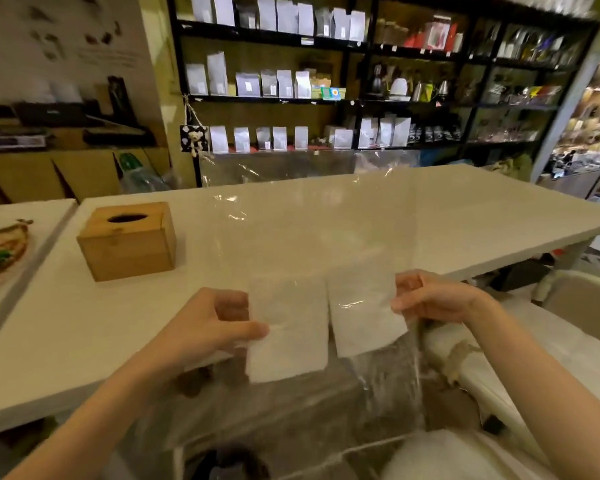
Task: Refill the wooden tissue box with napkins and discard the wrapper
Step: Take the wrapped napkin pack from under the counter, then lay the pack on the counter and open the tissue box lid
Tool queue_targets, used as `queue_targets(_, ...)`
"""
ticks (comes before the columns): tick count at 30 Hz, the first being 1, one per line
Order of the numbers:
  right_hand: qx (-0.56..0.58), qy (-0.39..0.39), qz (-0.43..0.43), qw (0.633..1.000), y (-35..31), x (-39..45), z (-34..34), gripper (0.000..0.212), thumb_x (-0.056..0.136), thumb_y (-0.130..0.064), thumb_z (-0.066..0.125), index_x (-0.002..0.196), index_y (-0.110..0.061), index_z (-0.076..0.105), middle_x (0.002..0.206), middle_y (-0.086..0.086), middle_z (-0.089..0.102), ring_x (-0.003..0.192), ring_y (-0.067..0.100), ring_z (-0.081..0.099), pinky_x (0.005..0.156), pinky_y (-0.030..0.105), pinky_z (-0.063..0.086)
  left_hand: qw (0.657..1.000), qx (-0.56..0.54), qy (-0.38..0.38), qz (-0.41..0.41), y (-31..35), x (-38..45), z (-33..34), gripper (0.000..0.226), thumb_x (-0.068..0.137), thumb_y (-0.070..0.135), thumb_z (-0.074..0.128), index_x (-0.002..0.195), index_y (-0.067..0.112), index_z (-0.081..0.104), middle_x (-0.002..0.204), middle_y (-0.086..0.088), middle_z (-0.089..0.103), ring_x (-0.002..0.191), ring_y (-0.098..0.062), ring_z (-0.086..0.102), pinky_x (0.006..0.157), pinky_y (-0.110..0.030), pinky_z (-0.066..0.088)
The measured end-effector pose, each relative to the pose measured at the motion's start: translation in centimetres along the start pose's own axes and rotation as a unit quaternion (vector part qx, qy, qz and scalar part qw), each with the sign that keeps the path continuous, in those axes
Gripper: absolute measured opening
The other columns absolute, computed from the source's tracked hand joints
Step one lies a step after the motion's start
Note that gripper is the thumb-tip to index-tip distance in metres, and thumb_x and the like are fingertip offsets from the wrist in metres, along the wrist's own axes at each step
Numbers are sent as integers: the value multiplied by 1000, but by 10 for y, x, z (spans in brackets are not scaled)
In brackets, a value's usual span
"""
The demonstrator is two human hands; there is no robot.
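Hands hold a big clear wrapper (312, 216) up over the near edge of a white table (465, 216). Left hand (212, 323) is closed in a pinch, thumb on top, gripping the wrapper's left side together with the edge of a white napkin stack (288, 327) seen through the plastic. Right hand (426, 296) pinches the right side the same way, its fingertips on the corner of a second stack (364, 310). The two stacks sit side by side, a narrow gap between them, the right one tilted slightly. The film rises above the hands and hangs below them toward the lap; whether the stacks lie inside it or behind it is not clear. A wooden box (129, 240) with an oval slot in its lid stands closed on the table, well apart to the left. Dark shelves (326, 98) of pale bags fill the wall beyond.
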State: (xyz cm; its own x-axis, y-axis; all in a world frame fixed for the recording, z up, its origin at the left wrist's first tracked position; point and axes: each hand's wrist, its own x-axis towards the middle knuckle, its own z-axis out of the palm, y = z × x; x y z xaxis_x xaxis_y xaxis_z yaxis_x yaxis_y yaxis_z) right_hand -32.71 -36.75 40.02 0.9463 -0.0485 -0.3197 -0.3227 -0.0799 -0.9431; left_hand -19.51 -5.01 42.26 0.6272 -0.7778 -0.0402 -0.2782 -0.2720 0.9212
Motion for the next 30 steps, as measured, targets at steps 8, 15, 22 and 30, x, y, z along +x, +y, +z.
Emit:
queue_targets(8, -48, 70, -10, 996, -58, 106, 8, 10, 81, -1, 63, 78, -11, 63, 63, 0, 56, 50, 6, 54, 49, 19, 51, 996, -29, 67, -41, -26, 92, -80, 13, 77, 11, 69, 74, 21, 61, 67, 0, 69, 51, -8, 66, 51, -19, 56)
queue_targets(15, -42, 144, 15, 989, -67, 177, 4, 12, 80, -2, 65, 81, -13, 62, 63, -2, 58, 47, 6, 52, 46, 18, 50, 987, -67, 115, -90, -52, 149, -96, 5, 80, 10, 65, 82, 11, 61, 80, -10, 66, 66, -19, 61, 64, -32, 52)
queue_targets(22, -134, 237, 21, 962, -69, 210, 9, 23, 73, -7, 71, 95, -5, 66, 73, 9, 56, 59, 18, 50, 55, 25, 42, 973, 163, 157, -40, -72, 167, -93, 22, 84, 26, 61, 96, 13, 49, 71, -1, 59, 62, -14, 57, 52, -26, 42)
queue_targets(30, -337, 266, 78, 900, -81, 217, 11, 83, 72, -19, 75, 140, -10, 29, 126, 15, 52, 111, 29, 53, 90, 36, 44, 855, 498, 117, -83, -37, 159, -92, 52, 93, 49, 30, 64, 9, 49, 66, -3, 48, 70, -23, 52, 62, -30, 40)
